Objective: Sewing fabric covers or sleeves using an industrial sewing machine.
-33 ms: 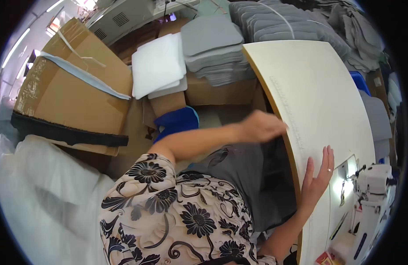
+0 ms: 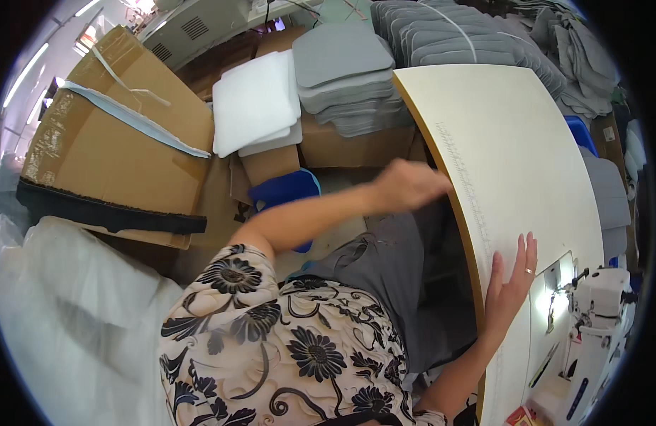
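My left hand (image 2: 411,186) is blurred by motion, with its fingers bunched toward the wood-coloured edge of the white sewing table (image 2: 505,128). Whether anything is between those fingers cannot be made out. Flat on the tabletop lies my right hand (image 2: 509,285), fingers stretched out and a ring on one of them. Close by it on the right stands a white sewing machine (image 2: 601,305), its lamp lit over the metal needle plate (image 2: 553,280). A ruler scale runs along the tabletop's left side. Dark grey fabric (image 2: 384,263) covers my lap.
Stacked grey fabric pieces (image 2: 342,60) and white padding sheets (image 2: 253,103) lie beyond my left arm. A big cardboard box (image 2: 122,135) stands at the left, above translucent plastic sheeting (image 2: 79,312). Tweezers (image 2: 544,364) rest near the machine. A blue piece (image 2: 285,190) lies below the padding.
My left hand has shifted a little to the left and farther away from me, drawing back from the table edge. The right hand stays flat in its place.
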A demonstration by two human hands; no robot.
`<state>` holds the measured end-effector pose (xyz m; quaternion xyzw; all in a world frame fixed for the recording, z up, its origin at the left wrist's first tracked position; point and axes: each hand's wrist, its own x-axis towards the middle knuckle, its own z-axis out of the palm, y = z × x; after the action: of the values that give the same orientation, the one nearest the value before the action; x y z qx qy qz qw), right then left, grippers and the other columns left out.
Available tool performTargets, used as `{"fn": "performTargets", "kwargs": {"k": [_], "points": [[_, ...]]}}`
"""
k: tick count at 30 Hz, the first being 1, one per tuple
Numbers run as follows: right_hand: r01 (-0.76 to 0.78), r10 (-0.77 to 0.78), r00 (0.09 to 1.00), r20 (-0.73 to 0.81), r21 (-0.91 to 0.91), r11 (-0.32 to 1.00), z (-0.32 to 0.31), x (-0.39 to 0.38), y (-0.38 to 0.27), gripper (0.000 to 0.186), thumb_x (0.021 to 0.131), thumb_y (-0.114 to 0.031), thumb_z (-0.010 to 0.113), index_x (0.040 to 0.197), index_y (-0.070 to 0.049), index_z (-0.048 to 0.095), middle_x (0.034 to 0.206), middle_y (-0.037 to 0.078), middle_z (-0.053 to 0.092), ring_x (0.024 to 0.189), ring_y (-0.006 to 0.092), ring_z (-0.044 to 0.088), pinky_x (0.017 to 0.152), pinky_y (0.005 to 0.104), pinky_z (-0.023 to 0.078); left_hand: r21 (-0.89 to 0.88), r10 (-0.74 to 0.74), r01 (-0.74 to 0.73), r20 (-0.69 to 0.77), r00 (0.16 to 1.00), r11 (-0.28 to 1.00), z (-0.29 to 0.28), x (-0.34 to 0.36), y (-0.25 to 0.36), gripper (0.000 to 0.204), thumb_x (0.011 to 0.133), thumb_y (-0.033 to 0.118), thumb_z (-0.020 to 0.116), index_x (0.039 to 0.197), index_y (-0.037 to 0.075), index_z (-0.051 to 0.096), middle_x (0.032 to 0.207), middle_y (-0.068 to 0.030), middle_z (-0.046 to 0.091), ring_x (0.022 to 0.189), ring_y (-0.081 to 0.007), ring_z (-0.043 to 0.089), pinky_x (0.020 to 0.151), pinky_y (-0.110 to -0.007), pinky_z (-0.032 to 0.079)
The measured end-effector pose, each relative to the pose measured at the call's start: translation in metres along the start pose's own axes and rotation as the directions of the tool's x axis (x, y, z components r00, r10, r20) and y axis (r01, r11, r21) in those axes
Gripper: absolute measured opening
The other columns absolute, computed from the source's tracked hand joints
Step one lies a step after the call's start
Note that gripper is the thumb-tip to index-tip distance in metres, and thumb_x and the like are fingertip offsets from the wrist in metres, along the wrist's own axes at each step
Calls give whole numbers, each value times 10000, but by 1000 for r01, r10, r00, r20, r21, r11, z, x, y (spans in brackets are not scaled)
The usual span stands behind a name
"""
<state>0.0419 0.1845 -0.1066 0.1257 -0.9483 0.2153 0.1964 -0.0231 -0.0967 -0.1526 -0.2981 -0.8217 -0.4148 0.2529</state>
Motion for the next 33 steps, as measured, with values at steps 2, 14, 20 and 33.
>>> {"fn": "performTargets", "kwargs": {"k": [2,14,20,33], "points": [[8,-3,999,53,-89,996,19,3,9,459,966,-217,577,1374,-21,497,1476,146,440,1403,354,350,1154,486,262,244,-68,80,-57,996,967,-53,3,-61,221,948,272,567,940,110,715,886,-115,689,812,-297,663,726,-396,537],[-10,64,970,233,-226,974,30,3,3,488,957,-247,569,1397,-50,492,1510,132,412,1433,321,319,1181,494,193,767,-317,213,-13,948,605,-174,20,-296,187,841,196,648,970,81,721,971,-84,683,984,-306,610,867,-418,494],[-29,83,969,233,-226,974,26,0,2,487,949,-236,576,1394,-54,499,1507,128,418,1435,318,319,1181,499,188,683,-305,162,93,948,712,-166,11,-277,184,843,246,662,939,101,724,933,-77,687,953,-290,620,788,-424,515],[-40,88,971,221,-212,976,25,3,7,497,948,-243,582,1398,-52,497,1509,130,414,1435,314,319,1178,502,197,293,-731,674,176,659,678,-186,36,-298,311,895,318,589,885,29,706,739,-94,649,714,-130,568,696,-310,476]]}}
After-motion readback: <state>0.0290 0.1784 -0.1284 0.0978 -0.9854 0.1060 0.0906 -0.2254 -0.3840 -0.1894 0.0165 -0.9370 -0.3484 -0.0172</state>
